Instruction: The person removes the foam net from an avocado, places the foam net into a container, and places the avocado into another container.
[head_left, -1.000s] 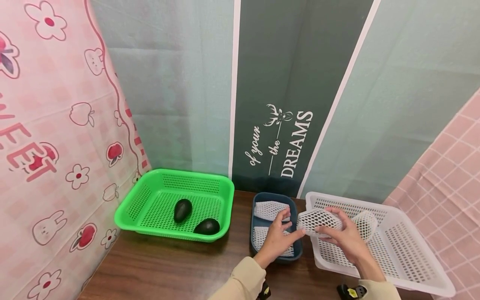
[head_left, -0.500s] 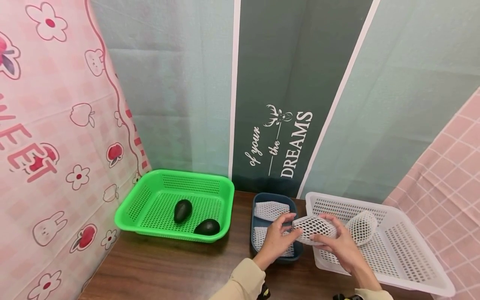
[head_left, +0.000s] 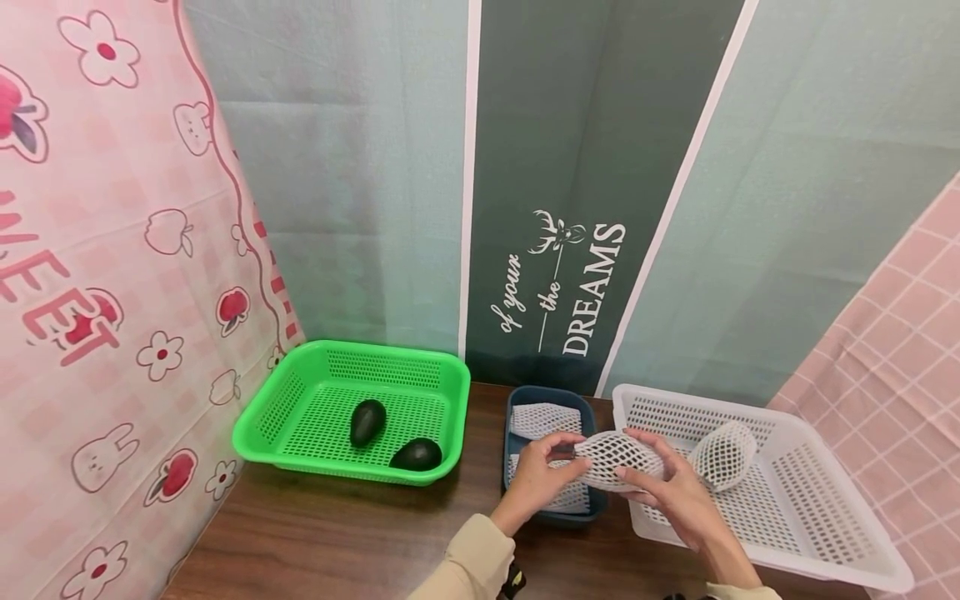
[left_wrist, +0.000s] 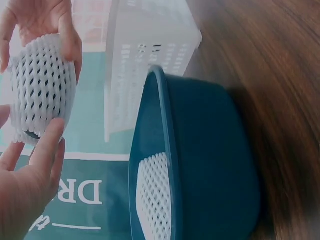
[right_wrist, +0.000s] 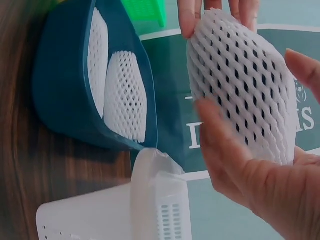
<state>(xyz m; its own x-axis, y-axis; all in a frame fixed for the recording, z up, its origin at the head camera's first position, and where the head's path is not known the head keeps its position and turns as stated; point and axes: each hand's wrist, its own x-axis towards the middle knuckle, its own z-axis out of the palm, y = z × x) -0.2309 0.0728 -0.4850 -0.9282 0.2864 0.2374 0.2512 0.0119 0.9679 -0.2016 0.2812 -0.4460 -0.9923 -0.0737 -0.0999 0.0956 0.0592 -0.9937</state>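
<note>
Between my two hands is an avocado in a white foam net sleeve (head_left: 611, 458), held above the gap between the blue bin and the white basket. My left hand (head_left: 534, 479) pinches its left end with thumb and fingers. Thumb and fingers of my right hand (head_left: 678, 496) grip the right end. Dark skin shows through the mesh in the right wrist view, and at the sleeve's end (left_wrist: 32, 134) in the left wrist view. Foam net sleeves (head_left: 543, 419) lie flat in the blue bin (left_wrist: 215, 160), partly behind my left hand.
Another netted avocado (head_left: 723, 456) lies in the white basket (head_left: 825, 573) on the right. On the left, a green basket (head_left: 255, 454) holds two bare avocados, one upright in view (head_left: 368, 422) and one near the corner (head_left: 417, 455). Brown wood table (head_left: 337, 533) lies in front.
Both hands and the netted avocado have shifted left and slightly toward me. The left fingers, spread earlier, have come together at its left end. The netted avocado in the white basket shows more fully.
</note>
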